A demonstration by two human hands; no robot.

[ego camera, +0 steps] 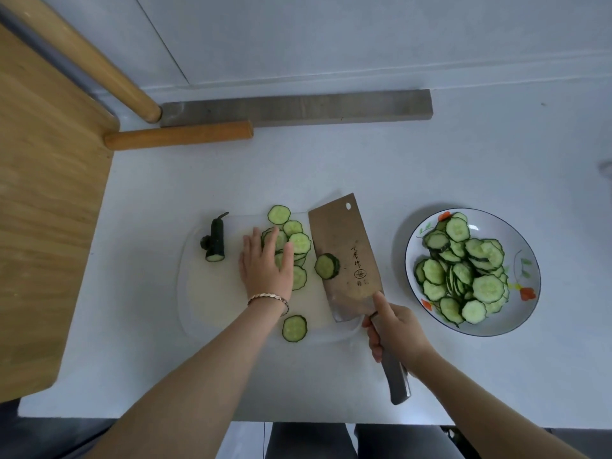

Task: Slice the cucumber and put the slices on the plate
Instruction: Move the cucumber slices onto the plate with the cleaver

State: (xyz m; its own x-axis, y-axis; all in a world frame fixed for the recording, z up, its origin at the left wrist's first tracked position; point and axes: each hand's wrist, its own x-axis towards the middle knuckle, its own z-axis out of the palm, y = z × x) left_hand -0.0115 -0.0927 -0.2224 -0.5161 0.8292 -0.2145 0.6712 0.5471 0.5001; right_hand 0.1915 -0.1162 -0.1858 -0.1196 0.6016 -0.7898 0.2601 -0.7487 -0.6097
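On the white tabletop [364, 167] lies a translucent cutting board [212, 293]. The left grip [268, 266] is open: its fingers are straight and rest flat on a heap of cucumber slices [299, 243] in the middle of the board. A bracelet [269, 299] is around this wrist. The right grip [395, 329] is closed around the metal handle of a cleaver [344, 256]. The wide blade lies almost flat at the right part of the board, and one small stack of slices [326, 266] sits at its left edge. Another single slice [294, 328] lies at the near edge of the board. The cucumber end piece [215, 241], dark with its stem, lies at the far left of the board, apart from the heap. To the right of the board stands the plate [516, 233] with a flower pattern, and many slices are already piled on it.
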